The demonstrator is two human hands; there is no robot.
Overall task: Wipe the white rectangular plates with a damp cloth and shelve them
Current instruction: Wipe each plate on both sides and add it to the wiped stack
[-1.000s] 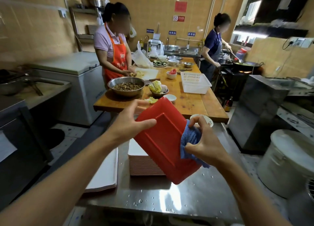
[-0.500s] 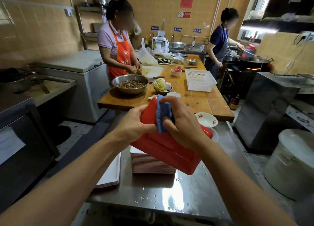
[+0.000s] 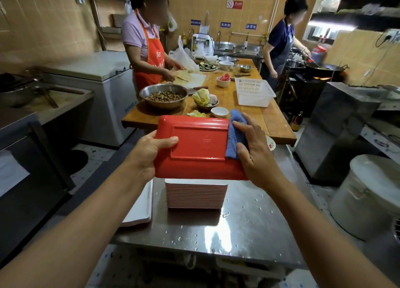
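Steel counter (image 3: 249,220), wet with scattered droplets, filled the foreground of a busy tiled kitchen. Above it a red-backed rectangular plate (image 3: 194,145) was held in the air, underside up, directly over a tall stack of white rectangular plates (image 3: 195,194) standing on the counter. The left hand (image 3: 149,153) gripped the plate's left edge, thumb curled across the back. The right hand (image 3: 255,149) pressed a folded blue cloth (image 3: 234,136) against the right end, fingers laid fairly straight over it. A second, lower pile of white plates (image 3: 140,209) lay just beside the stack, overhanging the counter's left edge. My judgement: wet plastic pinched at one end could slip under the wiping pressure, drop onto the stack below and topple it. An elbow could knock the overhanging pile to the floor.
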